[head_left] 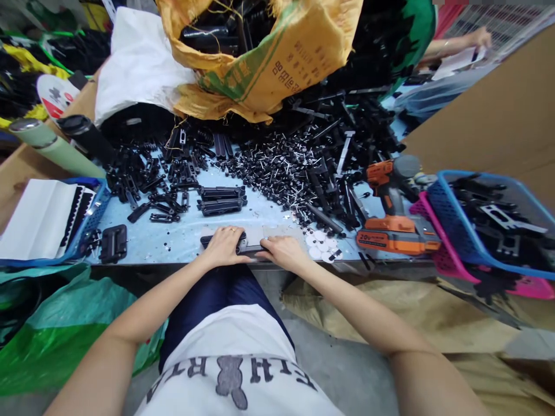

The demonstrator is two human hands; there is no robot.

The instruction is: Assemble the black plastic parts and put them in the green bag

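At the table's front edge my left hand is closed over a black slotted part, whose end shows left of the fingers. A grey metal block lies between my two hands. My right hand is closed at the block's right side, thumb and fingertips together on something small and dark that I cannot make out. Just beyond my left hand, several long black assembled parts lie in a stack. White round discs are spread to the right of my right hand.
An orange cordless drill stands at the right, beside a blue basket of black parts. Loose pins form a pile mid-table. Behind it sits a yellow woven sack. Another person's hand shows at the far right.
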